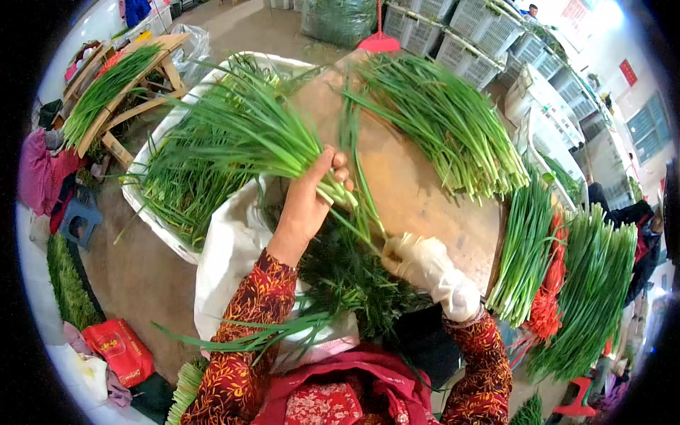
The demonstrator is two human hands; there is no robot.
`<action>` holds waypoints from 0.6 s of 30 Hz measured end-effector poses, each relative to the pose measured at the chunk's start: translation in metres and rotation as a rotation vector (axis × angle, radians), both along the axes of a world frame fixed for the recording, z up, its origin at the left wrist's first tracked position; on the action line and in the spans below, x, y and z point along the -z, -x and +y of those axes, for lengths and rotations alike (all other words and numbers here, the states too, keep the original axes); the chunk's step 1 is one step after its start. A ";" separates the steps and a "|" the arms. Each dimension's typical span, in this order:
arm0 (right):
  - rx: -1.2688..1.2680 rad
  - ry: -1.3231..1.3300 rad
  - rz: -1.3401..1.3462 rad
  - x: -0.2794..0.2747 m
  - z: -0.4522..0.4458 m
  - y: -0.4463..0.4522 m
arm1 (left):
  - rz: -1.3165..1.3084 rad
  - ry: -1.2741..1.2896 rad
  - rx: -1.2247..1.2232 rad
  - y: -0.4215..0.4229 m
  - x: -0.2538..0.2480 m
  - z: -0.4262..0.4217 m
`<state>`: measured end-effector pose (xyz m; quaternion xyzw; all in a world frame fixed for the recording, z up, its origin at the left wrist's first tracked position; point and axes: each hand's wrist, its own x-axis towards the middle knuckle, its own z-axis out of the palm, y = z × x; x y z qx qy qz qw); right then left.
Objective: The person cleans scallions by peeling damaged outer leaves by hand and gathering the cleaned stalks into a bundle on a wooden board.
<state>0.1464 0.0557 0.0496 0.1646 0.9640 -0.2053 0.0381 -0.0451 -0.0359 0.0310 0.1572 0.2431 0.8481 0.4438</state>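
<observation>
My bare left hand [309, 200] is closed around a bunch of garlic chives [273, 131], leaves fanning up and left, pale stem ends sticking out below the fist. My right hand [428, 273] wears a whitish glove. Its fingertips pinch the end of a loose chive strand [365, 191] that hangs between the hands; the fingers are partly hidden by the glove's folds. Under my hands, dark green trimmings [358, 283] lie in my lap beside a white cloth [230, 262]. A large pile of chives [443, 120] rests on the wooden board [404, 191] ahead.
A white crate [159, 230] full of loose chives stands at left. On the right are chive bundles [591, 290] and red ties [547, 301]. A wooden bench [152, 64] with more chives is at far left. Stacked grey crates [482, 32] and a red dustpan [379, 42] are behind.
</observation>
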 end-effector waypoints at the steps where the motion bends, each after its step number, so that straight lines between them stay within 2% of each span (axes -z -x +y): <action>1: 0.056 0.005 0.049 0.002 0.000 -0.001 | -0.009 -0.004 -0.006 0.001 0.003 0.001; 4: 0.180 0.088 0.216 0.001 0.003 -0.003 | -0.053 0.043 -0.021 -0.003 0.009 -0.008; 6: 0.445 0.656 0.292 -0.001 0.011 -0.005 | -0.045 0.112 0.026 -0.008 0.014 -0.016; 7: 0.526 0.838 0.369 -0.004 0.014 -0.003 | -0.042 0.135 0.032 -0.011 0.018 -0.019; 8: 0.547 0.973 0.492 0.011 0.026 -0.008 | -0.038 0.193 0.044 -0.016 0.020 -0.022; 10: 0.586 1.170 0.564 0.020 0.031 -0.007 | -0.051 0.287 0.073 -0.030 0.027 -0.024; 13: 0.658 1.220 0.629 0.020 0.019 -0.002 | -0.070 0.311 0.108 -0.049 0.036 -0.020; 18: 0.580 1.267 0.590 0.018 -0.001 0.004 | -0.004 0.216 0.151 -0.071 0.040 -0.007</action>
